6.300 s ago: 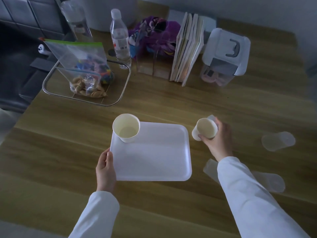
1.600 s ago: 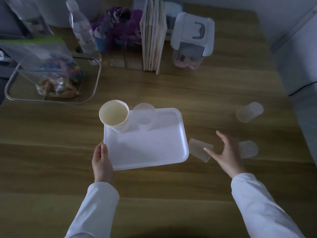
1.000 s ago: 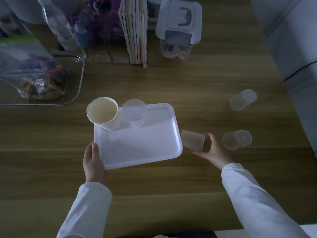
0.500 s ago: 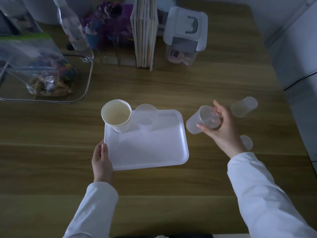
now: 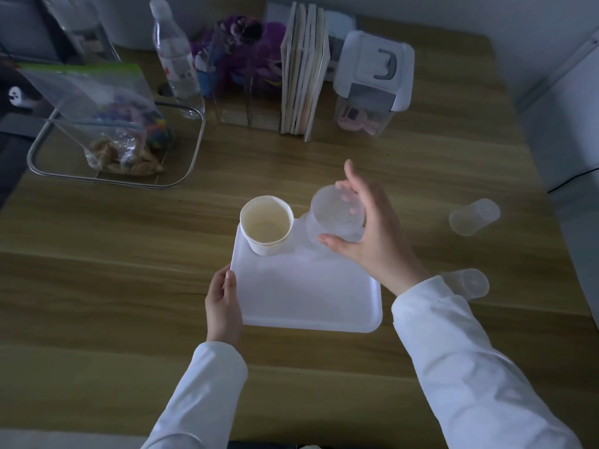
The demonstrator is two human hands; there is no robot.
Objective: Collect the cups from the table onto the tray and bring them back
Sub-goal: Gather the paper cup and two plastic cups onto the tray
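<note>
Wood-grained worktop (image 5: 324, 163) filled the view under dim light, with a white tray (image 5: 308, 296) lying near its middle. My left hand (image 5: 223, 306) closed its grip on the tray's near left edge, thumb resting on the rim. A paper cup (image 5: 266, 224) stood upright in the tray's far left corner. My right hand (image 5: 372, 234) held a clear plastic cup (image 5: 337, 215), the grip clamped on it with the thumb on the near side and the fingers on the far side, its mouth tilted toward the camera above the tray's far edge, just beside the paper cup. A second clear shape showed beneath it on the tray; whether the two touched could not be told. Two more clear cups lay on their sides on the worktop to the right, well apart from the tray: the far tipped cup (image 5: 475, 217) and the near tipped cup (image 5: 470, 283), the latter partly hidden by my right sleeve (image 5: 470, 367). Along the far edge stood a water bottle (image 5: 176, 59), a row of books (image 5: 304, 72), a lidded plastic box (image 5: 372, 79) and a wire-rimmed basket (image 5: 194, 147) holding a snack bag (image 5: 107, 124).
</note>
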